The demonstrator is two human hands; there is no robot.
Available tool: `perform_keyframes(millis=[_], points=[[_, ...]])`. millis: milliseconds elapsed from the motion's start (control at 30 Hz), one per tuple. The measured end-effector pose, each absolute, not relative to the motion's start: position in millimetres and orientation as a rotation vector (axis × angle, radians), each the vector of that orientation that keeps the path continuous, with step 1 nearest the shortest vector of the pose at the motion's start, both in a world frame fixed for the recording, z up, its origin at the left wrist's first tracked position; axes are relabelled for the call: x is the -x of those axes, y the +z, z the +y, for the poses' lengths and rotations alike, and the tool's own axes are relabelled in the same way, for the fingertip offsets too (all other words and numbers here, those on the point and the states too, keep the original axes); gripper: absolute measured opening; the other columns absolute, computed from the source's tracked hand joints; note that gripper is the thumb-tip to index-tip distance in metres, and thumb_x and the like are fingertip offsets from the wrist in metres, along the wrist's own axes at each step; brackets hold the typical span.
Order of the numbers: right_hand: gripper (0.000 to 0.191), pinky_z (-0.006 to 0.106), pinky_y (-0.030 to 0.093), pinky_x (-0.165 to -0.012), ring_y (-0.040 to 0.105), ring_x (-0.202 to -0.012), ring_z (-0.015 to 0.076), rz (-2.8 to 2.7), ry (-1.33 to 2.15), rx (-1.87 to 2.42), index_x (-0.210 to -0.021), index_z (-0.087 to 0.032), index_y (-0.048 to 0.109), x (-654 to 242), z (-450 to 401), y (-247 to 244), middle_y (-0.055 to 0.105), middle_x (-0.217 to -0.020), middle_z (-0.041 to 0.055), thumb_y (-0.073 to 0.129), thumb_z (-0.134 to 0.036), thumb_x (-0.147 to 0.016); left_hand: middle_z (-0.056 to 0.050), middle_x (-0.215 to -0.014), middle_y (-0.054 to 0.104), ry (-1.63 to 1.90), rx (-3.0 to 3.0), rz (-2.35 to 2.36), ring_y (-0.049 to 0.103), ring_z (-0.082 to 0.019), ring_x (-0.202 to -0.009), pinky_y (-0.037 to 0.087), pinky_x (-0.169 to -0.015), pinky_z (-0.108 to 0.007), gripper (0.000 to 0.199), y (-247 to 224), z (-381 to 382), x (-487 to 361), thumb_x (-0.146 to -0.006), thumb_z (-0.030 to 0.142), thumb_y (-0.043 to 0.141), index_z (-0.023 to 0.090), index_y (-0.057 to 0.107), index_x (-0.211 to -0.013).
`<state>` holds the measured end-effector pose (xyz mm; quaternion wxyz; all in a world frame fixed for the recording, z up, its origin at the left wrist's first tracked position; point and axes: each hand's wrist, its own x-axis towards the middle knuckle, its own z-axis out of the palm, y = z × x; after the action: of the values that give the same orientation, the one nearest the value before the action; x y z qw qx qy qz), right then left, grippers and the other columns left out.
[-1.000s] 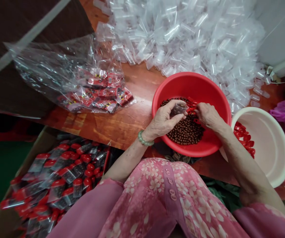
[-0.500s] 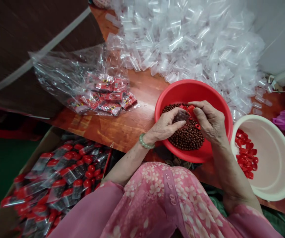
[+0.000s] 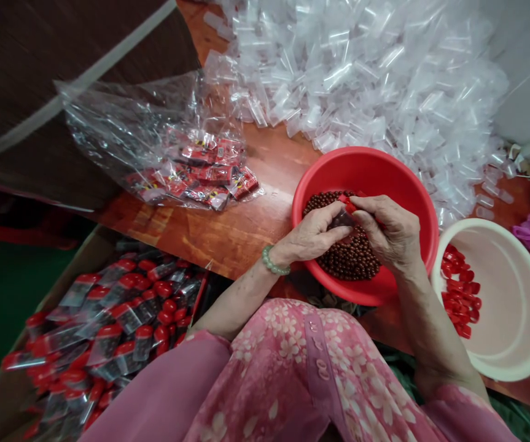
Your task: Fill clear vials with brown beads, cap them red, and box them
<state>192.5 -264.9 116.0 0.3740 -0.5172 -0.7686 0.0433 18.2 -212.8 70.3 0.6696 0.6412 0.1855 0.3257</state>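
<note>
Over the red basin (image 3: 412,202), my left hand (image 3: 313,234) grips a small clear plastic container (image 3: 342,220) with dark contents. My right hand (image 3: 391,233) pinches a red cap (image 3: 350,205) at the container's mouth. Fingers partly cover both pieces, so I cannot tell whether the cap is seated. Brown round balls (image 3: 350,261) fill the bottom of the basin below my hands. To the right, a white basin (image 3: 513,319) holds a cluster of loose red caps (image 3: 462,298).
A large heap of clear empty containers (image 3: 361,80) covers the table's back. A clear bag (image 3: 121,135) with red printed packets (image 3: 209,172) lies at left. Below the wooden table (image 3: 191,239), a cardboard box (image 3: 62,276) holds many filled, red-capped containers (image 3: 103,344).
My right hand has brought the red cap closer against the container in my left hand. The whole view has shifted slightly.
</note>
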Motion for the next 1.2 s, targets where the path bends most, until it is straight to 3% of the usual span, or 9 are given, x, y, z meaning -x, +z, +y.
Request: perform_keyframes(millis=[100, 267, 467, 767, 933, 1033, 1200], points=[[0.03, 0.036, 0.064, -0.092, 0.077, -0.105, 0.0223, -1.996, 0.048, 1.331, -0.127, -0.021, 0.073, -192.5, -270.4, 109.9, 0.08, -0.118, 0.0103, 0.063, -0.031, -0.101, -0.001, -0.091, 0.058, 0.744, -1.336, 0.374, 0.052, -0.013, -0.082, 0.045, -0.077, -0.027, 0.019, 70.3, -213.3, -18.4, -0.093, 0.035, 0.061, 0.018, 0.053, -0.096], [0.054, 0.039, 0.061, -0.104, 0.072, -0.122, 0.0255, -2.123, 0.06, 1.347, -0.154, -0.019, 0.053, -193.9, -277.5, 109.5, 0.072, -0.136, 0.0142, 0.061, -0.032, -0.101, 0.001, -0.086, 0.056, 0.732, -1.245, 0.386, 0.051, -0.012, -0.078, 0.045, -0.073, -0.026, 0.023, 72.7, -213.8, -17.8, -0.093, 0.039, 0.064, 0.019, 0.054, -0.095], [0.058, 0.034, 0.061, -0.103, 0.07, -0.125, 0.0221, -2.142, 0.013, 1.325, -0.158, -0.025, 0.048, -196.3, -278.5, 109.3, 0.071, -0.136, 0.0144, 0.052, -0.011, -0.102, 0.0, -0.085, 0.062, 0.663, -1.179, 0.376, 0.061, -0.012, -0.077, 0.051, -0.077, -0.028, 0.031, 72.1, -213.8, -18.9, -0.092, 0.045, 0.067, 0.017, 0.054, -0.1], [0.065, 0.035, 0.062, -0.102, 0.069, -0.125, 0.0235, -2.226, -0.01, 1.321, -0.164, -0.025, 0.036, -197.3, -281.5, 105.0, 0.067, -0.14, 0.0156, 0.051, -0.014, -0.102, 0.0, -0.091, 0.059, 0.617, -1.15, 0.431, 0.057, -0.008, -0.072, 0.052, -0.067, -0.021, 0.025, 75.1, -214.6, -20.6, -0.094, 0.037, 0.063, 0.016, 0.056, -0.105], [0.059, 0.043, 0.062, -0.101, 0.066, -0.127, 0.0259, -2.176, 0.136, 1.419, -0.159, -0.029, 0.045, -199.0, -282.4, 108.1, 0.061, -0.142, 0.0164, 0.055, -0.019, -0.102, 0.002, -0.088, 0.057, 0.651, -1.212, 0.487, 0.054, -0.005, -0.063, 0.048, -0.06, -0.02, 0.035, 79.8, -214.0, -23.5, -0.098, 0.051, 0.057, 0.016, 0.057, -0.106], [0.053, 0.046, 0.061, -0.099, 0.066, -0.12, 0.0256, -2.096, 0.222, 1.422, -0.15, -0.029, 0.057, -204.2, -283.0, 111.5, 0.062, -0.13, 0.0148, 0.064, -0.025, -0.098, 0.002, -0.088, 0.058, 0.693, -1.212, 0.496, 0.054, -0.005, -0.065, 0.048, -0.063, -0.019, 0.033, 80.0, -213.8, -25.4, -0.098, 0.05, 0.058, 0.018, 0.058, -0.105], [0.052, 0.034, 0.064, -0.084, 0.072, -0.102, 0.0193, -1.695, 0.585, 1.408, -0.14, -0.031, 0.062, -218.1, -284.7, 107.1, 0.07, -0.112, 0.006, 0.076, -0.027, -0.09, 0.001, -0.087, 0.061, 0.72, -1.146, 0.481, 0.057, -0.007, -0.069, 0.05, -0.067, -0.02, 0.03, 77.9, -213.5, -25.9, -0.097, 0.047, 0.059, 0.019, 0.056, -0.105]])
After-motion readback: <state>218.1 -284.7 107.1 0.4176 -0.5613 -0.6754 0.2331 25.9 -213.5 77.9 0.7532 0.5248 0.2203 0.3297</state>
